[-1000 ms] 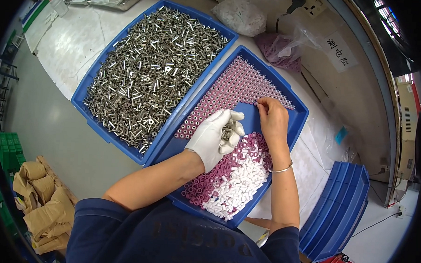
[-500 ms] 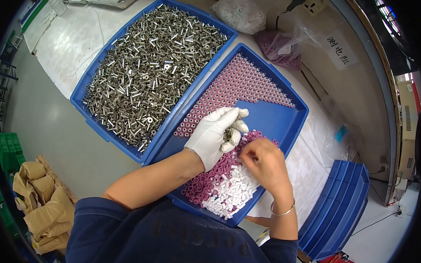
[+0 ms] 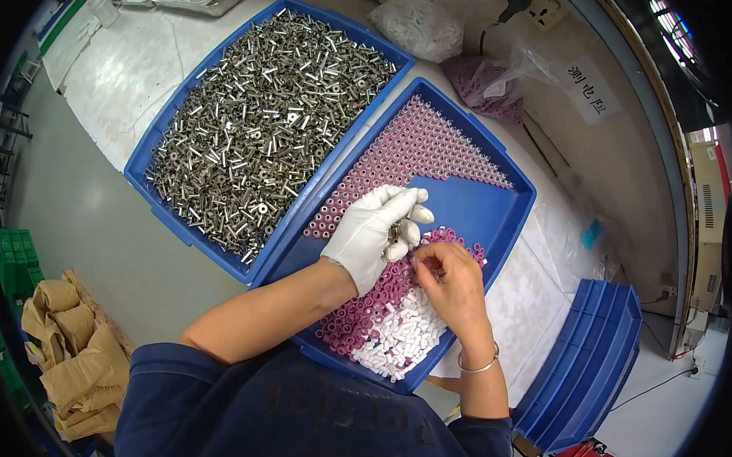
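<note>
Left hand, white glove, clenched on a few small metal pins, held just above the right tray. Right hand, bare, fingers pinched down into the loose pile of pink and white sleeves at the tray's near end; looks like it's grasping one, but the piece itself is hidden under the fingertips.

Far half of that tray: finished pink pieces standing in tight rows. Left tray is full of loose pins, well apart from both hands. Two bags, one white, one purple, on the surface beyond the trays. Blue bins stacked to the right.

My read on doing this step well:
- pick one sleeve at a time, check the bore faces the pin
- keep the two hands touching, short travel
- hold the spare pins low in the palm so none drop into the pile
- seat fully before standing it in the rows, don't knock neighbours
</note>
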`<state>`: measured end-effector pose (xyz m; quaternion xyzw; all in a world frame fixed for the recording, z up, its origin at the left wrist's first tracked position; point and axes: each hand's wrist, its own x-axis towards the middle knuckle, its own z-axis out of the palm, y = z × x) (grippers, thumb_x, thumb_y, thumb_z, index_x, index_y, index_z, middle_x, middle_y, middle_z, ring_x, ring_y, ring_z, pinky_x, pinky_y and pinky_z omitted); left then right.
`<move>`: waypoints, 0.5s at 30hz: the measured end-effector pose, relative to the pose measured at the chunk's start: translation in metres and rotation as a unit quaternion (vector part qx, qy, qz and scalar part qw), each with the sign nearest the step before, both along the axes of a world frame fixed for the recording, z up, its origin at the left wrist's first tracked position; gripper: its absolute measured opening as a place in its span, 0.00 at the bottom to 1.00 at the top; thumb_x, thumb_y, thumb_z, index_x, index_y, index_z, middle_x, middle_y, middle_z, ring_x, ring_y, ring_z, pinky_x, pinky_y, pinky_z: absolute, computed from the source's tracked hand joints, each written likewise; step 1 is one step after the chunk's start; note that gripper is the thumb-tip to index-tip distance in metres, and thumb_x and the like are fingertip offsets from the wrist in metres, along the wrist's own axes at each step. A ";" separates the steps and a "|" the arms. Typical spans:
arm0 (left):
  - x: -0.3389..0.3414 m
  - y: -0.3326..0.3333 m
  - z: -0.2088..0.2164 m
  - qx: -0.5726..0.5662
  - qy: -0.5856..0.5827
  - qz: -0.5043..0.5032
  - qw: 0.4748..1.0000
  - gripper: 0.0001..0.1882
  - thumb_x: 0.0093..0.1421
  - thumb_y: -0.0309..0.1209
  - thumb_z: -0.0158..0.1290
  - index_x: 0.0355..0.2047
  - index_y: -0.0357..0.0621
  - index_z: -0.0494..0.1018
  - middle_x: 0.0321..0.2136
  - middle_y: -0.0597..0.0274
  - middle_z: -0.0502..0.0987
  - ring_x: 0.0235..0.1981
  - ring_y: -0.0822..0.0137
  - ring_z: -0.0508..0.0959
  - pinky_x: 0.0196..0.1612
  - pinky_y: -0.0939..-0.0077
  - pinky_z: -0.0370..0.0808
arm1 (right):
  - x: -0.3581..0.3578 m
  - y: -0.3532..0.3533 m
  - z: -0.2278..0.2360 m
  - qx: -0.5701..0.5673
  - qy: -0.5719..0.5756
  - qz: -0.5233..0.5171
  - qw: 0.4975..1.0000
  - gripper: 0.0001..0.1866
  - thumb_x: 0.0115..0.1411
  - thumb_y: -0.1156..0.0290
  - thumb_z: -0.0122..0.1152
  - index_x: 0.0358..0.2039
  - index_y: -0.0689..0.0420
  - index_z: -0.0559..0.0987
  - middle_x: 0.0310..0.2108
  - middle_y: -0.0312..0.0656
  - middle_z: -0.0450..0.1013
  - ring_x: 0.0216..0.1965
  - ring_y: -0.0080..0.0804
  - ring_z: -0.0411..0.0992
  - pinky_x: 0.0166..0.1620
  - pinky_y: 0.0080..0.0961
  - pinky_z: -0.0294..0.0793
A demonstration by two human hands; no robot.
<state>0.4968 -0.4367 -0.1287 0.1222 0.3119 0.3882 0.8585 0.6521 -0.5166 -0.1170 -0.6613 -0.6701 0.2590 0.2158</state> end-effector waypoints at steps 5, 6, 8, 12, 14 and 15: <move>-0.002 0.002 0.005 0.005 0.009 0.007 1.000 0.08 0.73 0.32 0.47 0.47 0.43 0.71 0.33 0.63 0.78 0.23 0.83 0.74 0.15 0.92 0.61 | -0.005 0.011 -0.015 0.100 -0.024 0.016 0.995 0.04 0.53 0.78 0.66 0.29 0.57 0.79 0.30 0.37 0.76 0.34 0.35 0.71 0.41 0.27 0.71; -0.002 0.002 0.005 0.006 0.009 0.010 1.000 0.08 0.73 0.32 0.48 0.46 0.43 0.71 0.32 0.63 0.78 0.23 0.83 0.74 0.15 0.92 0.61 | -0.007 0.013 -0.016 0.112 -0.030 0.029 0.993 0.04 0.52 0.78 0.66 0.29 0.57 0.79 0.30 0.37 0.76 0.34 0.35 0.71 0.41 0.27 0.71; -0.002 0.002 0.003 0.008 0.011 0.017 1.000 0.07 0.72 0.32 0.49 0.44 0.43 0.71 0.32 0.63 0.77 0.22 0.83 0.73 0.15 0.92 0.60 | -0.010 0.015 -0.017 0.136 -0.043 0.054 0.988 0.04 0.52 0.78 0.66 0.30 0.57 0.79 0.30 0.37 0.77 0.33 0.35 0.71 0.41 0.27 0.71; 0.000 0.001 -0.001 0.012 0.015 0.021 1.000 0.06 0.71 0.32 0.50 0.41 0.44 0.70 0.31 0.63 0.77 0.22 0.82 0.72 0.16 0.92 0.59 | -0.015 0.018 -0.020 0.159 -0.068 0.077 0.982 0.05 0.52 0.79 0.66 0.30 0.56 0.79 0.30 0.36 0.77 0.33 0.34 0.71 0.41 0.27 0.71; 0.002 0.001 -0.002 0.014 0.018 0.021 1.000 0.05 0.71 0.32 0.52 0.39 0.45 0.70 0.31 0.63 0.76 0.21 0.82 0.71 0.16 0.92 0.58 | -0.016 0.018 -0.021 0.171 -0.088 0.086 0.978 0.06 0.52 0.79 0.66 0.30 0.56 0.79 0.30 0.36 0.77 0.32 0.33 0.71 0.41 0.27 0.72; 0.001 0.001 -0.003 0.014 0.018 0.022 0.999 0.05 0.71 0.32 0.52 0.39 0.45 0.70 0.31 0.63 0.76 0.21 0.82 0.71 0.16 0.92 0.58 | -0.016 0.019 -0.020 0.171 -0.088 0.087 0.978 0.06 0.52 0.79 0.66 0.30 0.56 0.79 0.30 0.36 0.77 0.32 0.33 0.71 0.41 0.27 0.72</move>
